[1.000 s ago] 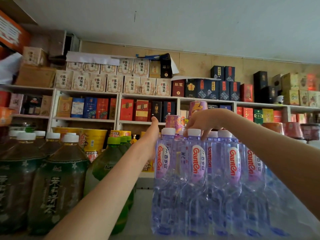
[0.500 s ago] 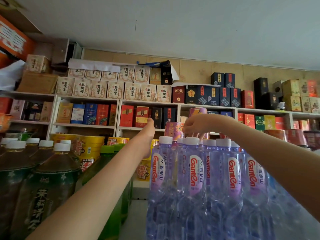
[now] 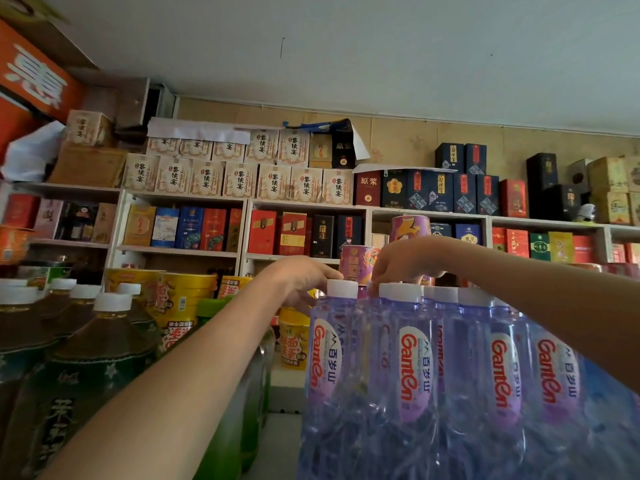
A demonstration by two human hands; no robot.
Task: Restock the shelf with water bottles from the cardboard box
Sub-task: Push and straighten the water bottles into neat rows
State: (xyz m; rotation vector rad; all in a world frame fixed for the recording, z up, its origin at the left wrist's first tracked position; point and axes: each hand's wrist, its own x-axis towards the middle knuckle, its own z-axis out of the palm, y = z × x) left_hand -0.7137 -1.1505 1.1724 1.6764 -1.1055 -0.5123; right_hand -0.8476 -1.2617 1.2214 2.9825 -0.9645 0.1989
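Several clear water bottles [image 3: 415, 375] with white caps and red-lettered labels stand packed together on the shelf at lower right. My left hand [image 3: 301, 280] reaches in from the lower left, its fingers curled beside the white cap of the leftmost water bottle [image 3: 327, 362]. My right hand [image 3: 403, 259] comes from the right and rests on top of the caps behind the front row; what its fingers grip is hidden. The cardboard box is out of view.
Dark tea bottles [image 3: 86, 368] with white caps and green bottles [image 3: 228, 427] stand at left. Yellow noodle cups [image 3: 180, 299] and pink cans [image 3: 358, 261] sit behind. Far wall shelves [image 3: 180, 199] carry many boxed goods. A bare strip of shelf [image 3: 277, 445] lies between bottle groups.
My left hand has turned from flat against the leftmost bottle's side to curled at its cap. The view has tilted slightly, and the bottles sit lower in frame.
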